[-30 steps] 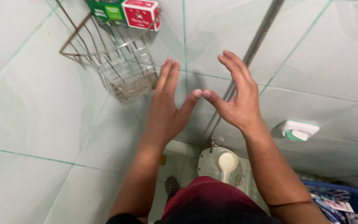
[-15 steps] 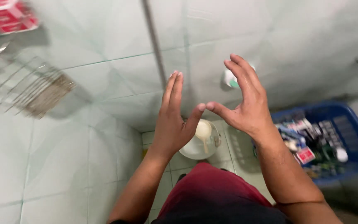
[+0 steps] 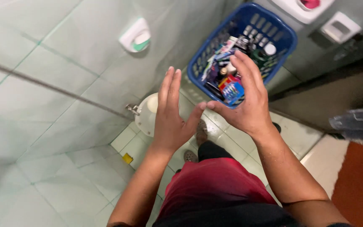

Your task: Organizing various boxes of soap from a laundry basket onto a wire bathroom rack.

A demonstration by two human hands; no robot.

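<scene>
Head view: left hand (image 3: 171, 115) and right hand (image 3: 244, 101), spread and empty, thumbs touching, hover before the blue basket (image 3: 282, 35).

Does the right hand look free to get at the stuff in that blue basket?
Probably yes. The right hand is open and empty, held in the air in front of the blue basket, whose top is uncovered, with nothing visible between them. True distance is hard to judge.

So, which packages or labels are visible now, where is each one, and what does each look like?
Blue and red flat packet: in the blue basket, under the right hand's fingers.
Pale flat sachets: upper left of the basket's contents, standing tilted.
Dark bottles with round caps: far side of the basket.
No signs or screens.
</scene>
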